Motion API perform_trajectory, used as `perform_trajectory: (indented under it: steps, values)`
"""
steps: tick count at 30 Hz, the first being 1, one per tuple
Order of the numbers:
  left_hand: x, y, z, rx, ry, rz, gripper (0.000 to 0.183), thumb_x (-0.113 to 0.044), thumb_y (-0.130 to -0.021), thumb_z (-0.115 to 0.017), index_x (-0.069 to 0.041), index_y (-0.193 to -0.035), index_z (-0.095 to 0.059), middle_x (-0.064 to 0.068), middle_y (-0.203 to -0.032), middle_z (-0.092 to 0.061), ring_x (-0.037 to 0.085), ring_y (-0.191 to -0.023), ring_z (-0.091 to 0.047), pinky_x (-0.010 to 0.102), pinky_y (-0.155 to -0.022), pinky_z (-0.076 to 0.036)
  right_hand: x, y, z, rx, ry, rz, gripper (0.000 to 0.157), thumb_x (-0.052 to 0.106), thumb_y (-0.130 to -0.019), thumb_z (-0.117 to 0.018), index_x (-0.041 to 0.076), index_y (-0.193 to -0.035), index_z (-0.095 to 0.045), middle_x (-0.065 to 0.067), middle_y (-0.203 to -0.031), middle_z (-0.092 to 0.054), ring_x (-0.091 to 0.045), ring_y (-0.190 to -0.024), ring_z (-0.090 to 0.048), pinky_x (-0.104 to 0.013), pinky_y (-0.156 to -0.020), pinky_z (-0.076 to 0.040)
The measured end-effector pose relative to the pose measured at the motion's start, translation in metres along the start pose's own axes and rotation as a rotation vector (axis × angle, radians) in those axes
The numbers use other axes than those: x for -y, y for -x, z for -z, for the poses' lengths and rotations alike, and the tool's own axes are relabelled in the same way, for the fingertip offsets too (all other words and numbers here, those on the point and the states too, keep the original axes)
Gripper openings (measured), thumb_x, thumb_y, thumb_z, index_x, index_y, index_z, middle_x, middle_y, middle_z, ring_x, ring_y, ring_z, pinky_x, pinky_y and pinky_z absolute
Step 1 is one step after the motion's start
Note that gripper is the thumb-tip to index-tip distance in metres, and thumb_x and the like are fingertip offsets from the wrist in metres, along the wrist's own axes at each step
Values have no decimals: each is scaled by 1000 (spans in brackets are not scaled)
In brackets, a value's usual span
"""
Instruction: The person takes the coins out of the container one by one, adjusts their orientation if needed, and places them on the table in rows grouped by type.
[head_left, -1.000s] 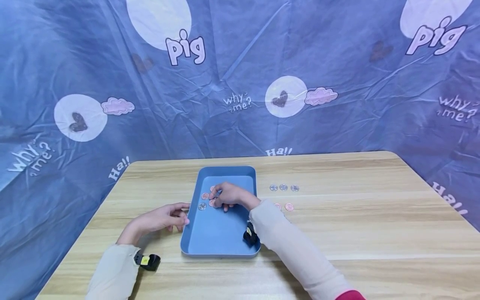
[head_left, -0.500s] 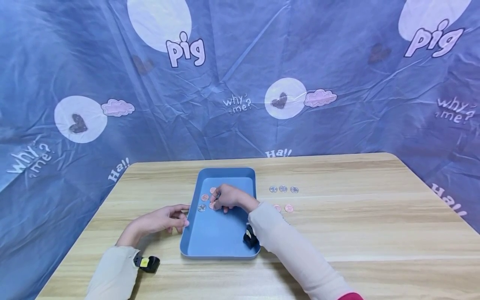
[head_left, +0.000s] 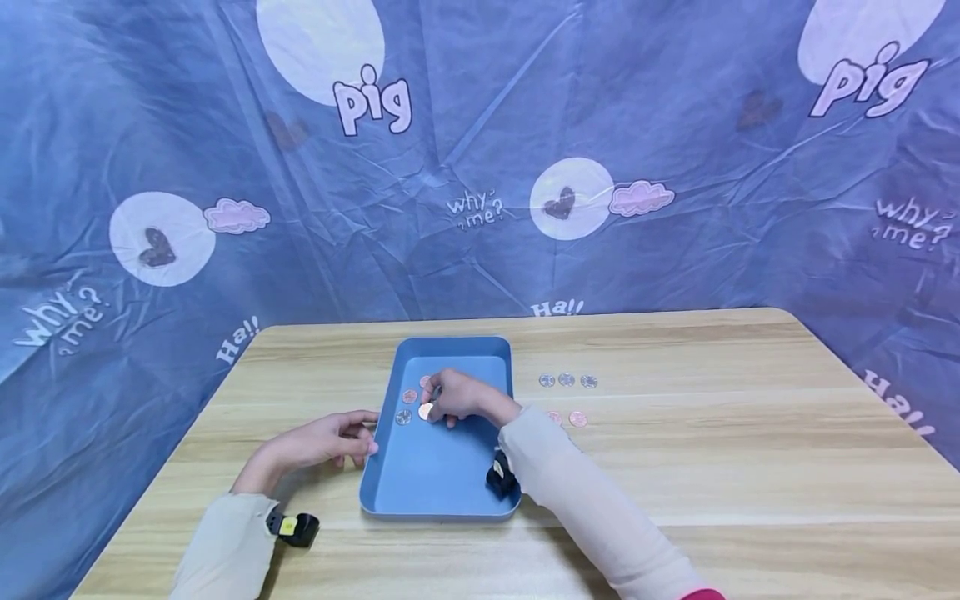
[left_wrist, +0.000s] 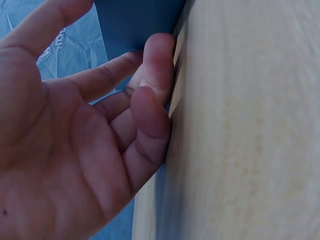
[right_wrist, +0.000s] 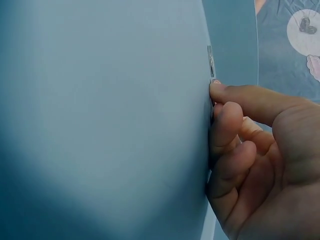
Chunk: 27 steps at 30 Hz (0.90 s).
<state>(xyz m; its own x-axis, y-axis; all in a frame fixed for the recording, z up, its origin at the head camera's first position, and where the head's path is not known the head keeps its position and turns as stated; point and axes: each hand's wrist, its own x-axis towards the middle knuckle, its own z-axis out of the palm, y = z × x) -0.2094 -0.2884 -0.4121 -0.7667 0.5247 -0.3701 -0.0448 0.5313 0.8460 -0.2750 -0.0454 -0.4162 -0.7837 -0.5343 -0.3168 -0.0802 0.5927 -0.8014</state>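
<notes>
My right hand [head_left: 459, 393] reaches into the blue tray [head_left: 438, 475], thumb and index finger pinching a copper coin [head_left: 425, 412] that shines at its fingertips. Left of it lie a silver coin [head_left: 403, 417] and another copper-coloured coin [head_left: 409, 396]; one more copper coin [head_left: 425, 381] is just behind the fingers. In the right wrist view, the thumb sits low at the tray floor beside a thin silver coin [right_wrist: 210, 61]. My left hand [head_left: 326, 437] rests at the tray's left side, fingers loosely bent, with fingertips against the tray wall [left_wrist: 137, 20].
On the wooden table [head_left: 712, 467], right of the tray, lie a row of 3 silver coins [head_left: 566, 380] and, nearer, copper coins [head_left: 577, 419], one partly behind the right sleeve [head_left: 592, 500]. A blue printed curtain [head_left: 465, 267] hangs behind the table.
The copper coin at my right fingertips now catches the light and looks bright; the fingers have barely shifted. The left hand stays at the tray's side.
</notes>
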Motion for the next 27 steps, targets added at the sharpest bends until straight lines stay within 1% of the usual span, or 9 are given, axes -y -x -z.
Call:
perform_trajectory:
  steps: [7,11,17,23,25,27]
  values:
    - [-1,1,0,-6,-9,6,73,-25,-93,-62,10,-146,-26,5,-96,-59,17,-81,-59,26,-65,-45,0,1,0,-15,32,30,12,2,-83,-70,10,-90,-64,0,-58,-52,-11,-43,-49,-23,-44,-36]
    - [0,1,0,-3,-5,5,74,-25,-93,-63,11,-146,-26,5,-96,-59,17,-80,-59,26,-64,-45,-1,0,-1,-22,68,57,13,2,-83,-71,10,-90,-63,1,-53,-47,-11,-44,-48,-23,-46,-38]
    - [0,1,0,-3,0,0,74,-25,-93,-63,11,-146,-26,6,-97,-59,17,-81,-59,25,-64,-45,-1,0,-1,-38,85,94,15,1,-82,-72,10,-88,-62,3,-59,-46,-10,-46,-47,-22,-48,-38]
    - [0,1,0,-5,0,8,74,-25,-93,-63,10,-146,-26,6,-98,-60,17,-81,-59,26,-65,-46,-1,0,0,-32,79,107,16,-3,-80,-71,9,-87,-62,1,-61,-51,-11,-45,-48,-22,-48,-41]
    - [0,1,0,-6,-3,9,74,-26,-93,-63,10,-146,-26,6,-98,-60,17,-81,-60,26,-65,-46,0,1,1,-33,92,106,16,-2,-81,-70,10,-87,-62,-2,-67,-58,-11,-45,-50,-23,-48,-43]
    - [0,0,0,-7,-7,8,74,-26,-93,-63,10,-146,-27,7,-98,-60,17,-81,-60,26,-65,-46,1,1,2,-39,107,104,13,1,-83,-70,10,-87,-62,-5,-85,-65,-11,-47,-53,-24,-50,-46]
